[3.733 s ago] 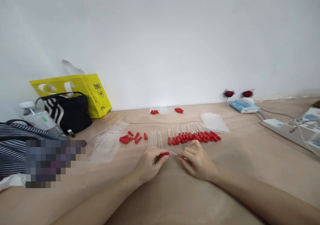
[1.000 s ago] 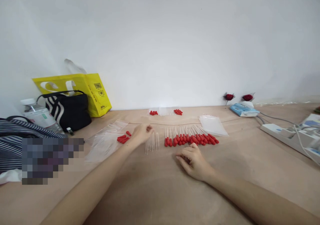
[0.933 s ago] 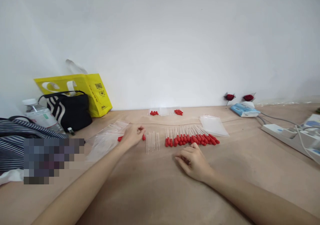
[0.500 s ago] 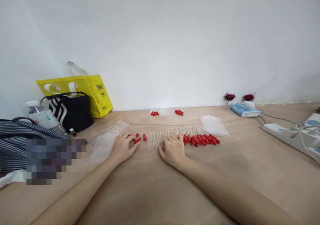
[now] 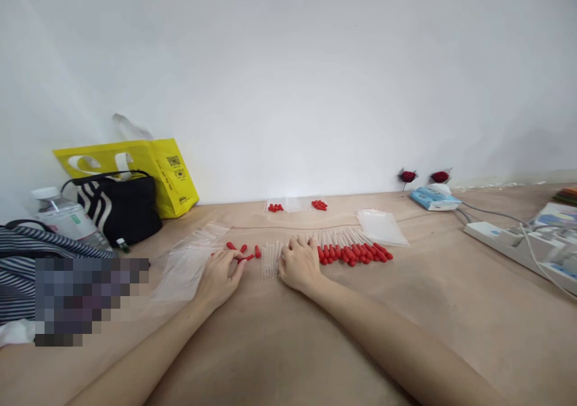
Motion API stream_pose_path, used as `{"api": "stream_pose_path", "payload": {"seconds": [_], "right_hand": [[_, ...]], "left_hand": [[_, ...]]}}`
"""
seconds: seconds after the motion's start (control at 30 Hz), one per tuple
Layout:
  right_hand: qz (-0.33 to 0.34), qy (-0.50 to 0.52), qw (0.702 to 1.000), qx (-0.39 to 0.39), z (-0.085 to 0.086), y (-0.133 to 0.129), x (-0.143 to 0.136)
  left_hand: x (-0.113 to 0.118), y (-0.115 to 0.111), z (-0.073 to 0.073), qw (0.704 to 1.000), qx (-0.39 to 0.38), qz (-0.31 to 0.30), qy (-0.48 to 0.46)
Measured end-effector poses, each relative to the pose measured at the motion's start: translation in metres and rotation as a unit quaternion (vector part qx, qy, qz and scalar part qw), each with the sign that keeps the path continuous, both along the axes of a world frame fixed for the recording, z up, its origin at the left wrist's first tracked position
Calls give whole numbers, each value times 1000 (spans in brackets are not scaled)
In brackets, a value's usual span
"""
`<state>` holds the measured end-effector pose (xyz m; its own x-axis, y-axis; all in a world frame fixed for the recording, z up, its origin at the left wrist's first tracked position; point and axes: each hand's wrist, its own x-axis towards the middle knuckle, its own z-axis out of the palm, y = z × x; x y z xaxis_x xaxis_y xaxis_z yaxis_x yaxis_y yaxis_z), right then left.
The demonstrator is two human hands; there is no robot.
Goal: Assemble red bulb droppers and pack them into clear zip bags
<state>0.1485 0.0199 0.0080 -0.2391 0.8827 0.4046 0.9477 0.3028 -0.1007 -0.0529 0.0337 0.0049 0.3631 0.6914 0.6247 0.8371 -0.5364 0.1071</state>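
My left hand (image 5: 220,278) rests low on the table, with thumb and forefinger closed round a red rubber dropper bulb (image 5: 246,258). A few more loose red bulbs (image 5: 257,251) lie just beyond those fingertips. Clear thin glass dropper tubes (image 5: 269,263) lie side by side between my hands. At their right edge, my right hand (image 5: 299,265) is curled down, its thumb and finger pinching at a tube; its palm hides part of it. Right of that hand stretches a row of droppers with red bulbs (image 5: 356,253) fitted, glass ends pointing to the wall.
Clear zip bags (image 5: 183,268) lie left of my left hand, another bag (image 5: 382,226) at the right. Small bags with red bulbs (image 5: 319,205) sit by the wall. A yellow bag (image 5: 183,184), black pouch (image 5: 130,208) and bottle (image 5: 72,220) stand left; a power strip (image 5: 491,238) lies right.
My right hand has shifted left, onto the edge of the bare glass tubes. My left hand has moved slightly, and the loose red bulbs near it lie differently. The view has turned slightly right.
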Motion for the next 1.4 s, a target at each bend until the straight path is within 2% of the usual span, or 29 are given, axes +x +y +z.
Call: {"api": "stream_pose_path", "payload": {"seconds": [0.13,0.27,0.33,0.53,0.87,1.07,1.2,1.4], "right_hand": [[-69,7,997,-31,4,13,-5],[-97,0,994,-45,3,20,-6],[-99,-6,994,-48,2,20,-6],[-95,-16,994,-44,4,11,-6],[-95,13,995,-31,-5,-3,17],[-90,-6,995,-39,-2,-2,11],[-102,-31,992,-67,-1,2,3],[-104,-30,991,-75,5,-3,7]], "left_hand": [[11,-19,5,996,-4,-91,-19],[30,-43,8,968,-118,-219,19],[39,-51,8,955,-172,-239,28],[48,-52,2,959,-209,-191,-19],[46,-51,4,955,-235,-176,-31],[47,-52,2,954,-239,-179,-34],[49,-53,1,961,-225,-157,-42],[52,-54,0,957,-233,-141,-96]]}}
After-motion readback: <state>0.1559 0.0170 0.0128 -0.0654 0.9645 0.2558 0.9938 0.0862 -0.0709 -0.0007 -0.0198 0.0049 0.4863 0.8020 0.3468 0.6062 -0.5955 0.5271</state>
